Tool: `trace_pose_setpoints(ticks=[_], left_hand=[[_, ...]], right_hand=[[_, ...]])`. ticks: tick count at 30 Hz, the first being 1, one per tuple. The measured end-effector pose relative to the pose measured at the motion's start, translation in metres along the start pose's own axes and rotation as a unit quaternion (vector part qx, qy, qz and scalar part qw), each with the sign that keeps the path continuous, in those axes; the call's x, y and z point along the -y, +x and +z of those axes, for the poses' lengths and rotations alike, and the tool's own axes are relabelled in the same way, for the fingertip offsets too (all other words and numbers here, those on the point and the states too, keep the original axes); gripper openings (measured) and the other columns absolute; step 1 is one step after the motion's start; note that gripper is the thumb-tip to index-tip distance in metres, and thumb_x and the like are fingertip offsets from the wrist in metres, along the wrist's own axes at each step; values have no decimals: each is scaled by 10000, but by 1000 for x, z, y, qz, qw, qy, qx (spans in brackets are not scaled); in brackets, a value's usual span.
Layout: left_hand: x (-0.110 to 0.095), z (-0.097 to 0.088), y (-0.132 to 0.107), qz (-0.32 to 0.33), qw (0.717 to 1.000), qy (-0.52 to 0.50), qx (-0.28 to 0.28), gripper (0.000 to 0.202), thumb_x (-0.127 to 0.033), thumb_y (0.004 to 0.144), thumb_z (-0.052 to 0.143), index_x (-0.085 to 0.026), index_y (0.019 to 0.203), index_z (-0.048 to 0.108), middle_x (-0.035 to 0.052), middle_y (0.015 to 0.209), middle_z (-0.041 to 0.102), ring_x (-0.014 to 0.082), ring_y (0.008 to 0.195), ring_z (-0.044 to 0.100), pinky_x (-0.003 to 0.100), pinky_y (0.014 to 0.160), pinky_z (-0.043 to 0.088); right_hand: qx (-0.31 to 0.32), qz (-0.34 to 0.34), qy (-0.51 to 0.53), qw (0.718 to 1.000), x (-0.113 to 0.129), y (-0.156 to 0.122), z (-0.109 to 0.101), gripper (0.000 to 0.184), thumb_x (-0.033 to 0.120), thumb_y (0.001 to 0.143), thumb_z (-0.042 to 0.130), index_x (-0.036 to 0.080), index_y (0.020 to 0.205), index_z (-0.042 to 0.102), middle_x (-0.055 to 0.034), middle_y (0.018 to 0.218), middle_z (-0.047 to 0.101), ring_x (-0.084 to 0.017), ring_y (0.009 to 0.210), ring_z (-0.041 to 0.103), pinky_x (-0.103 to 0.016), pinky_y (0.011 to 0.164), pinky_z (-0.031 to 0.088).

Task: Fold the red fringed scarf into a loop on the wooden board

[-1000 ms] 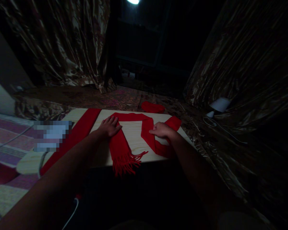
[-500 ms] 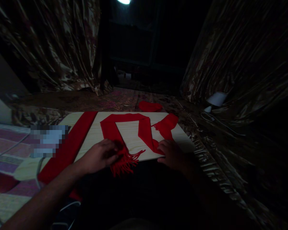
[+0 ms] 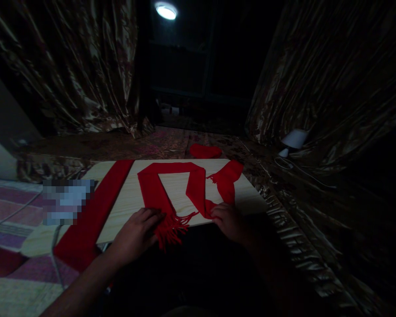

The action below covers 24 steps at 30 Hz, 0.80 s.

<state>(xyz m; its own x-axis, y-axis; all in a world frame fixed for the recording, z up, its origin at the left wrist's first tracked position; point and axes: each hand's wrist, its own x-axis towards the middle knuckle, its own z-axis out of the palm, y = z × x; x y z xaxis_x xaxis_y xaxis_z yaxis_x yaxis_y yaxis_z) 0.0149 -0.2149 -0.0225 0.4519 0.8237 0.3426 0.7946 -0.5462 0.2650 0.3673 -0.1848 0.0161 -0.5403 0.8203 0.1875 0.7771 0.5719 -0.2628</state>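
Dim room, glossy curtains [image 3: 69, 66], ceiling lamp [image 3: 166, 11]

A folded red fringed scarf [image 3: 171, 185] lies on the pale wooden board [image 3: 132, 200]; a flat red cloth strip [image 3: 95, 207] lies left, a small red cloth [image 3: 205, 151] behind.

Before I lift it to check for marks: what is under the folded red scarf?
The scarf lies on a pale wooden board; its fringe hangs over the near edge. The board beneath the cloth is hidden.
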Motion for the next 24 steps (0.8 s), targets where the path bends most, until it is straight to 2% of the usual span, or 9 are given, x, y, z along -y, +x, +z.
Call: trace_pose_setpoints(ticks=[5,8,9,12,14,16,18,21,24], left_hand=[[-2,-1,5,-1,1000,-2,-2,457,-259,821,654,-265,1277,686,118,1277,649,297,1147,585,451,971,501],[-1,1,7,-4,1000,-3,0,462,-257,803,665,-260,1265,693,124,1272,639,301,1137,582,455,963,502],[0,2,7,-5,1000,-4,-1,481,-251,793,668,-257,1273,688,127,1270,636,301,1131,582,457,960,503],[1,2,8,-3,1000,-10,-8,545,-229,768,666,-256,1312,666,133,1263,631,297,1116,587,454,956,508],[1,1,8,2,1000,-19,-8,573,-208,757,659,-260,1328,658,131,1268,628,293,1128,584,449,967,506],[0,-1,7,7,999,-33,-4,570,-198,760,656,-270,1325,662,124,1268,627,290,1142,579,445,982,503],[0,-3,8,7,999,-49,-2,531,-198,771,656,-283,1295,684,112,1246,635,284,1138,580,442,991,500],[1,-4,8,1,997,-76,-7,433,-194,787,654,-284,1204,735,97,1205,645,271,1128,586,427,994,501],[3,-2,10,-7,994,-110,-15,370,-191,796,656,-258,1147,753,98,1185,648,258,1131,587,406,986,503]], right_hand=[[-20,87,37,995,39,25,6,92,219,933,563,216,952,653,-66,953,707,-209,905,637,-307,804,455],[-45,152,208,965,59,58,16,60,275,926,583,225,940,614,-50,918,704,-202,873,653,-300,786,486],[-52,177,317,930,63,70,21,81,305,930,579,227,943,597,-39,888,703,-196,846,663,-294,759,505],[-115,255,593,755,65,98,35,173,383,904,593,221,956,559,-45,887,705,-203,833,692,-305,715,554],[-127,280,644,700,61,101,43,231,366,837,663,210,981,570,-57,912,710,-207,829,700,-310,707,569],[-120,297,611,724,55,91,49,379,314,787,702,211,1132,582,-62,958,716,-206,815,700,-317,697,573],[-113,277,543,785,51,72,49,635,270,788,693,243,1387,485,-72,1034,713,-207,845,702,-334,727,576],[-102,159,427,884,56,41,35,810,257,841,655,309,1570,307,-93,1206,678,-212,1005,681,-367,865,556],[-37,27,279,959,68,18,16,758,291,866,677,390,1551,368,-49,1338,630,-228,1146,617,-388,995,496]])
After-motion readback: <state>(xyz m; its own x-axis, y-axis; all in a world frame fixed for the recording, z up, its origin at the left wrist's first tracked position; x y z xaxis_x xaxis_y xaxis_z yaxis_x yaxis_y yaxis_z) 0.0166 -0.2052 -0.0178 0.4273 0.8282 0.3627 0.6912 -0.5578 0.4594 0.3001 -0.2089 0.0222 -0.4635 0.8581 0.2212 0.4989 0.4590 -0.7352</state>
